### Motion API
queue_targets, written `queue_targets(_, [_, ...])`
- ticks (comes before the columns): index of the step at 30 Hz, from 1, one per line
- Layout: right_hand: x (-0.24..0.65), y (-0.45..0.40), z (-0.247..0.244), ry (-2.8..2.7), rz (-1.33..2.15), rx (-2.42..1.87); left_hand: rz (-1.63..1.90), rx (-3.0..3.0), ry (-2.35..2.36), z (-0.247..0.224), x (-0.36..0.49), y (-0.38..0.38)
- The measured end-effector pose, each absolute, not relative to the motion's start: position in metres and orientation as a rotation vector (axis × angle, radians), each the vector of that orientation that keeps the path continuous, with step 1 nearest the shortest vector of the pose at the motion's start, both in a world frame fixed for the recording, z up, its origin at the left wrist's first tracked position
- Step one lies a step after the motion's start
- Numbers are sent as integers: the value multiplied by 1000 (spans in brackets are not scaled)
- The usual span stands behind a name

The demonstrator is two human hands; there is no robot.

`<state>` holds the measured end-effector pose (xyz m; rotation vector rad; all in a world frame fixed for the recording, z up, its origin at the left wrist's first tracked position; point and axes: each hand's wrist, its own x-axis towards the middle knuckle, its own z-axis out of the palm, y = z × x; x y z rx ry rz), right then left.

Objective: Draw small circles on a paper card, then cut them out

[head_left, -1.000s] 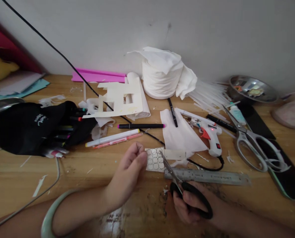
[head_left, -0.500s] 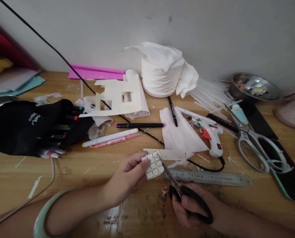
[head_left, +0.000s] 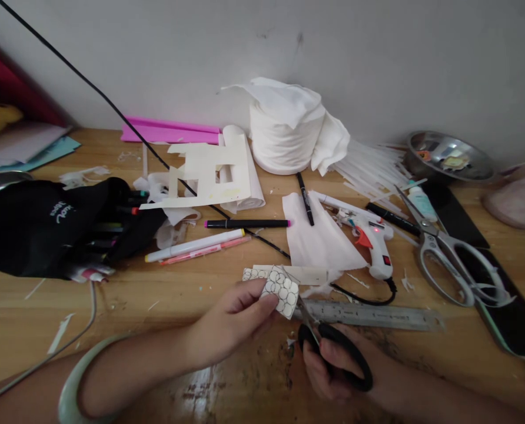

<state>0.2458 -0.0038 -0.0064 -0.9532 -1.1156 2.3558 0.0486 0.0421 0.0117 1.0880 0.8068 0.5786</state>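
Note:
My left hand (head_left: 231, 315) pinches a small white card piece (head_left: 282, 292) between thumb and fingers. Black outlined circles cover its face. My right hand (head_left: 328, 362) grips a pair of scissors (head_left: 353, 350) by the black handle loops. The metal blades point up and left, with their tips at or behind the card's right side; whether they touch it I cannot tell. Beyond the card lies a pale strip (head_left: 309, 275), and a second piece with drawn circles (head_left: 253, 274) shows at its left end. A steel ruler (head_left: 368, 315) rests just past the right hand.
A white glue gun (head_left: 379, 250) with a lit red light lies to the right, near large grey scissors (head_left: 439, 259). Markers (head_left: 247, 224) and a black pen case (head_left: 46, 229) are left. Behind stand a white roll (head_left: 286, 138) and a metal bowl (head_left: 452, 156).
The card in my left hand has shifted right and turned clockwise. A circle-patterned piece is now visible behind it. The scissors have moved slightly left and up.

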Motion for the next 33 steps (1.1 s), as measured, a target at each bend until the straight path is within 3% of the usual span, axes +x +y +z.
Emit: queue_targets(33, [247,0,5,-1242,2323,-932,463,994,746,2,41,45])
